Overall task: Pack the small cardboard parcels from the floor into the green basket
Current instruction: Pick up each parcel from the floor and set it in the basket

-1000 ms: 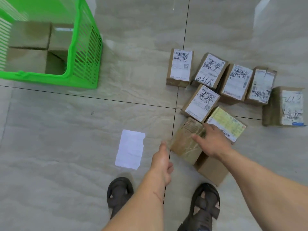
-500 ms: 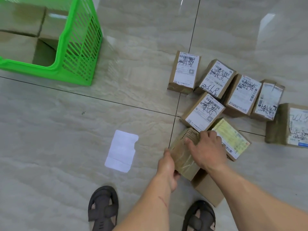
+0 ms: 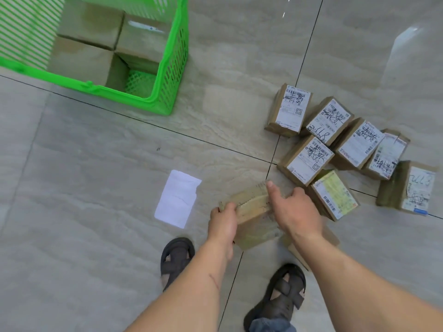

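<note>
You have a plain brown cardboard parcel (image 3: 254, 212) between both hands, low over the floor just beyond your feet. It is wrapped in clear tape, shows no label on the faces toward you, and sits tilted. Your left hand (image 3: 223, 224) curls round its near left corner, fingers wrapped over the edge. Your right hand (image 3: 296, 212) lies over its right side, thumb stretched forward along the top edge; the fingers go over the far side of the box, and how tightly they close on it you cannot tell from here.

Partly hidden beneath your right forearm lies another brown parcel (image 3: 297, 250) on the floor. To the right and farther off sits a cluster of seven more: six with white labels scrawled in black marker and one with a yellow label (image 3: 335, 195), which lies just beside your right hand. They crowd together, several touching.

The green basket (image 3: 172, 68) stands far left, well apart from the held parcel. Inside it you can see three brown parcels (image 3: 91, 25), with an open corner of green mesh floor at its near right.

A white slip of paper (image 3: 178, 198) lies flat on the tiles to the left of your left hand. Your two dark sandals (image 3: 176, 257) stand near, one on either side of a tile joint
</note>
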